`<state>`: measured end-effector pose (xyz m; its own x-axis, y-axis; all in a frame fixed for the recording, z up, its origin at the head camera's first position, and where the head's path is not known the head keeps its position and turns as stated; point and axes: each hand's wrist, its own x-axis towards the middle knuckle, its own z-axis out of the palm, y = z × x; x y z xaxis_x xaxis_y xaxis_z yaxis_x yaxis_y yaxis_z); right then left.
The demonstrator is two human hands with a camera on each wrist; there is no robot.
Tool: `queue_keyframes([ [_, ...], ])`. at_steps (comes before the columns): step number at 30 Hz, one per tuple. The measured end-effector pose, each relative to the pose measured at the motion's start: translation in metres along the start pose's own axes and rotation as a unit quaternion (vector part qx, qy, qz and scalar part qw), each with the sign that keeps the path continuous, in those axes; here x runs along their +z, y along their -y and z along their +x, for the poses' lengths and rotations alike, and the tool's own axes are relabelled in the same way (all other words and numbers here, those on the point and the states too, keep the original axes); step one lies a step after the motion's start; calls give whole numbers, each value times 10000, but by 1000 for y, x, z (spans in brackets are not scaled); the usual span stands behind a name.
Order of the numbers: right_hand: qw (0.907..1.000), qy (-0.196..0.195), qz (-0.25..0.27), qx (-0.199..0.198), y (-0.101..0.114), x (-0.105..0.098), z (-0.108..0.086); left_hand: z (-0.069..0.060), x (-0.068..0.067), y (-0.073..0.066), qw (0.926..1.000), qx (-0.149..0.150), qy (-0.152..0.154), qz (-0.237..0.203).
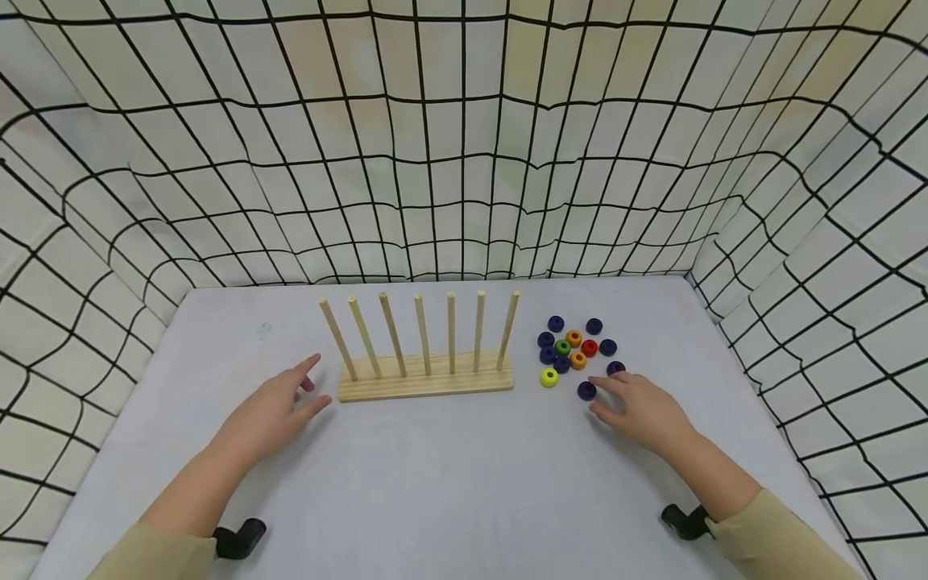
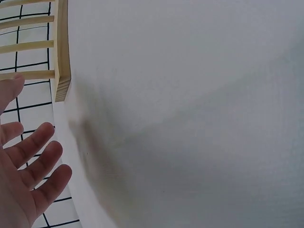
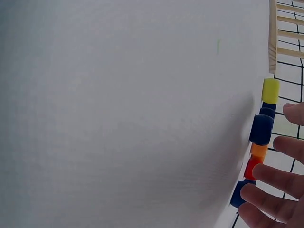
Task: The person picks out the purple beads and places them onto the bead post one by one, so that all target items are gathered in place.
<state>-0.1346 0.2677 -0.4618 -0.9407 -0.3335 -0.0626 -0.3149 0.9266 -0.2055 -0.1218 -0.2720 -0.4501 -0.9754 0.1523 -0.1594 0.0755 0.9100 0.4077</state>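
Observation:
A wooden base with several upright pegs (image 1: pixel 428 385) stands mid-table. Just off its left end is the left hand (image 1: pixel 271 415), empty, its fingers loosely spread; in the left wrist view the left hand (image 2: pixel 28 166) is below the end of the base (image 2: pixel 61 52). Right of the pegs lies a group of beads: several dark blue, two orange, a green, a red (image 1: pixel 589 348) and a yellow one (image 1: pixel 548 377). The right hand (image 1: pixel 641 411) hovers at their near right side, fingers parted around a dark blue bead (image 1: pixel 586 391); whether it touches is unclear. In the right wrist view the right hand (image 3: pixel 280 180) shows relaxed fingers beside the beads.
A black wire grid (image 1: pixel 464 161) rises behind the white table (image 1: pixel 435 483) and along both sides. Each wrist has a black device, one at the left (image 1: pixel 241 538) and one at the right (image 1: pixel 685 522), beside the tan sleeves.

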Motion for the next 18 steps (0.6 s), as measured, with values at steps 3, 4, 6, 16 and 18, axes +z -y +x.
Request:
queue_keyframes([
  [3,10000,26,-6,-31,-1,2,2,8,0,1,9996,-61,212,-180],
  [4,10000,46,-7,-42,-1,2,3,11,1,2,9993,-55,277,-230],
  [6,9999,100,0,-68,-1,2,5,16,2,2,9988,-38,384,-291],
  [16,9997,212,69,-49,-3,2,11,39,6,10,9951,37,752,-647],
  [18,9997,209,66,-66,-4,2,12,41,5,12,9943,34,773,-731],
])
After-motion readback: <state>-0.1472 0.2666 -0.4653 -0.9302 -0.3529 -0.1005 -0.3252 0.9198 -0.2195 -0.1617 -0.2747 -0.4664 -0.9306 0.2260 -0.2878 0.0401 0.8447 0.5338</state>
